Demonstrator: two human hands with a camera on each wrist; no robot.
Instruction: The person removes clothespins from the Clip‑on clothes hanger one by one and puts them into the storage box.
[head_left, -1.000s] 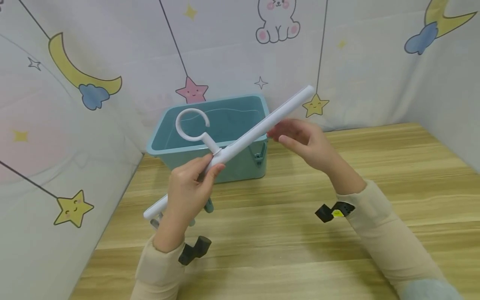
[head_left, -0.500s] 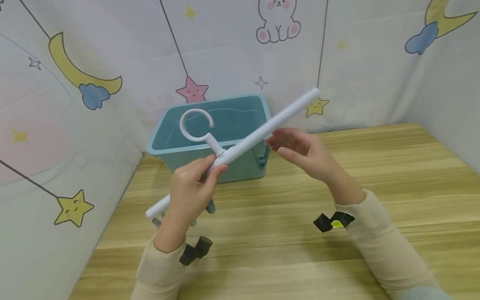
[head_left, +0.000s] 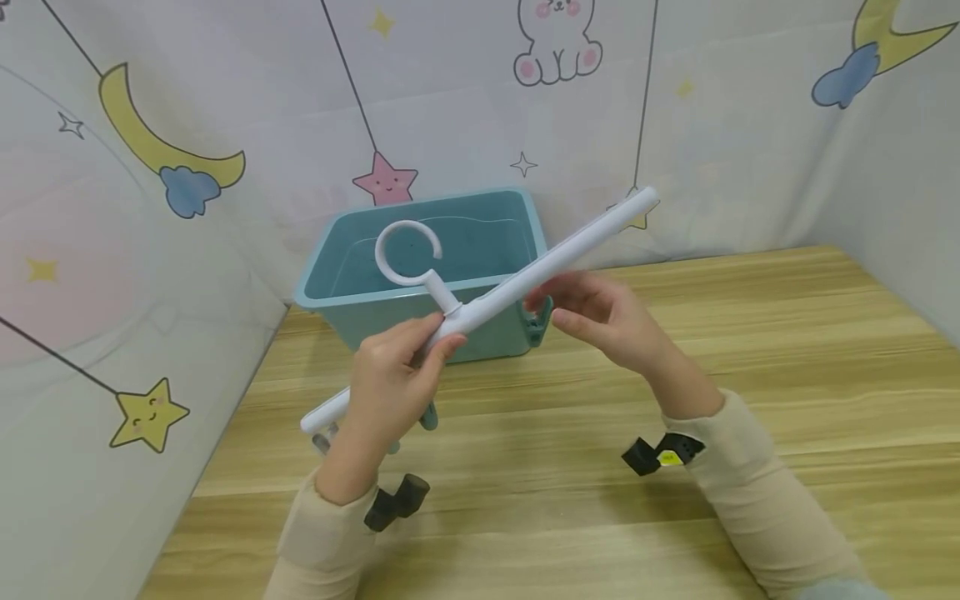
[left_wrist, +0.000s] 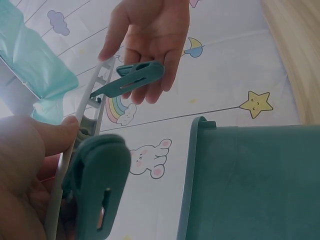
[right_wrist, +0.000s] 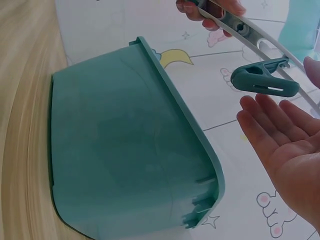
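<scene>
A white clip hanger with a round hook is held tilted in the air, its right end higher. My left hand pinches its bar between thumb and fingers, just left of the hook's base. From the bar's right half hangs a green clothes clip. Close by, my right hand has its thumb and fingers apart around the clip's area; the right wrist view shows its palm spread below the clip. Another green clip hangs near my left hand. More clips show partly under the bar's left part.
Behind the hanger, a teal plastic bin stands on the wooden table, near the back wall. Printed cloth with stars, moons and a bear covers the walls.
My left hand has shifted the hanger a little right, its right end dropping slightly. My right hand has moved slightly lower, and the clip has come out beside its thumb.
</scene>
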